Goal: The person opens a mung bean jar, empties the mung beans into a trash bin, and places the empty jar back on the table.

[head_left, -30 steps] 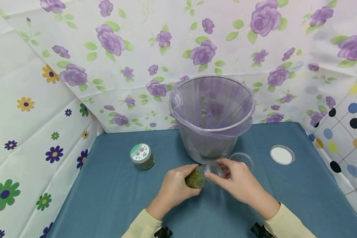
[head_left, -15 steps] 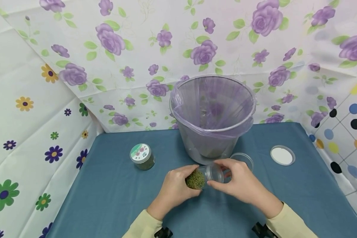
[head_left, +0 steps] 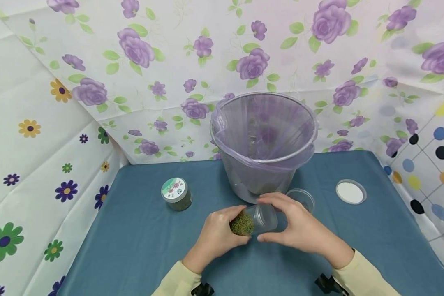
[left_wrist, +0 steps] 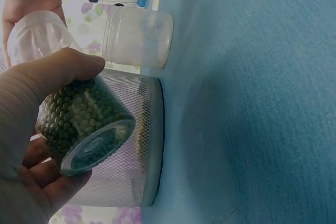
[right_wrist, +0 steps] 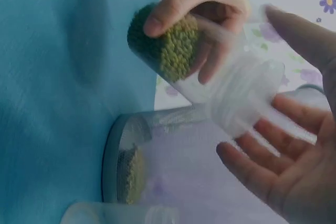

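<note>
My left hand (head_left: 216, 230) grips a clear plastic jar (right_wrist: 178, 45) of small green beans. The jar lies tilted in the air, its bean-filled bottom to the left. On its right end, by the ridged threads, sits a clear cup-shaped piece (head_left: 269, 217); whether this is a cap cannot be told. My right hand (head_left: 296, 226) is around that end, thumb and fingers spread apart. In the right wrist view its thumb stands off the clear piece; any fingertip contact is unclear. An uncovered clear jar (left_wrist: 139, 35) stands just beyond the right hand.
A mesh bin (head_left: 259, 181) with a purple liner stands right behind the hands. To the left is a lidded jar (head_left: 176, 195) with a printed label. A round white lid (head_left: 350, 193) lies at the right on the blue cloth (head_left: 140, 246).
My right hand has loosened from the jar's clear right end; its thumb and fingers are now wider apart. The left hand and its jar have hardly moved.
</note>
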A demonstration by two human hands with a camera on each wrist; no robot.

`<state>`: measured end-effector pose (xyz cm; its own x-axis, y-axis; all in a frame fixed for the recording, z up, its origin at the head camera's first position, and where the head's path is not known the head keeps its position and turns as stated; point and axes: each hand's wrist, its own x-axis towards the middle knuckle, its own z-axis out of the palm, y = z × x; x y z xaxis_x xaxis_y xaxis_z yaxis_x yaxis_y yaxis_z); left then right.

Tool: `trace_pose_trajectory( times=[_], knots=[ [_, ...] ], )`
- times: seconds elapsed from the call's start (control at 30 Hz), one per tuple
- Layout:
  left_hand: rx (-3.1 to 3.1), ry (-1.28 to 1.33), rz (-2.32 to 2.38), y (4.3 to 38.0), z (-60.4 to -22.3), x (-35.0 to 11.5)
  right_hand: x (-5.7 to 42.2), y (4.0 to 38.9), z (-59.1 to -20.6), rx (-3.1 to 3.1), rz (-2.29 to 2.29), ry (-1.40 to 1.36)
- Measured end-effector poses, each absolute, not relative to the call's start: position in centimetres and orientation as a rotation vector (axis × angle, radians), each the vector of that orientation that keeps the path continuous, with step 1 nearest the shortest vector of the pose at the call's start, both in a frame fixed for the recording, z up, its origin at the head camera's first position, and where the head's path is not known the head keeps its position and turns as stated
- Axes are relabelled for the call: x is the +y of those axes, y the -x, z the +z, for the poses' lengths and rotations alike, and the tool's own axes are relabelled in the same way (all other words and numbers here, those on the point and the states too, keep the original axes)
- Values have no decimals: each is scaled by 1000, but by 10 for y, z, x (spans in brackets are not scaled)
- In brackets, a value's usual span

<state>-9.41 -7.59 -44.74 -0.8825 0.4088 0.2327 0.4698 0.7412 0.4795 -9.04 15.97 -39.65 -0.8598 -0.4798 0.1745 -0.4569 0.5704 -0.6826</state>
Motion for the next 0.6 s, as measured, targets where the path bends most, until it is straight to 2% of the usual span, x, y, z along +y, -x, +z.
trace_pose_trajectory(
  times=[0.3,0.6],
  knots=[
    [-2778,704,-760,92,-449,-75,148,91,-397,2846,-1152,299],
    [-2754,719,-738,93,-451,-77,150,93,-399,2768,-1158,313]
  ],
)
